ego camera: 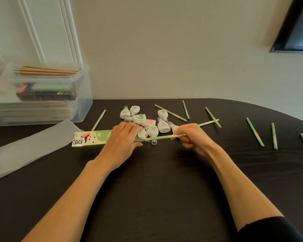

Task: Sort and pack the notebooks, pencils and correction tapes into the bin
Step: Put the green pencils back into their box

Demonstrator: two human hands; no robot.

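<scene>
My left hand (123,137) grips the open right end of a green pencil box (92,138) lying on the dark table. My right hand (191,135) pinches a green pencil (162,137) whose left tip sits at the box mouth. Several white correction tapes (162,126) lie in a cluster just behind my hands. Several more green pencils (254,131) are scattered to the right, one (98,120) to the left behind the box. The clear bin (84,95) at the back left holds stacked notebooks, a dark box and brown pencils (47,70) on top.
A translucent lid (30,147) lies flat in front of the bin at the left. The table's curved edge (287,110) runs along the right. A dark framed object (294,32) hangs on the wall at upper right.
</scene>
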